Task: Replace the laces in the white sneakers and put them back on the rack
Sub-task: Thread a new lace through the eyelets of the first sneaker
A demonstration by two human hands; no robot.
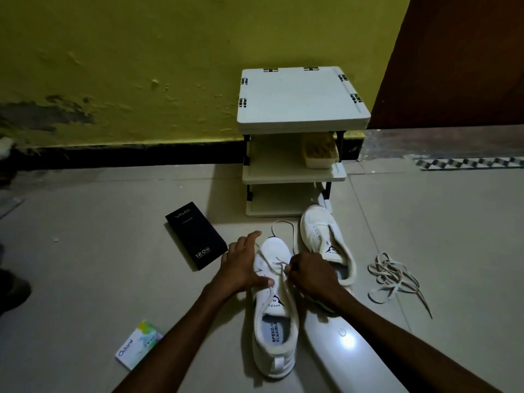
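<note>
Two white sneakers stand on the tiled floor in front of a small white three-tier rack [303, 120]. The near sneaker [273, 324] points toward the rack, and a pale lace [282, 225] runs through its front eyelets and loops out past the toe. My left hand [241, 265] rests spread on that sneaker's left side, thumb on the upper. My right hand [309, 275] pinches the lace at the eyelets. The second sneaker [326, 236] lies to the right, without a lace. A loose tangle of laces [394, 276] lies on the floor further right.
A black phone box [195, 235] lies left of the sneakers. A small Odonil packet [139, 346] sits near my left forearm. A brush [320, 153] rests on the rack's middle shelf. A yellow wall stands behind and a dark door at the right.
</note>
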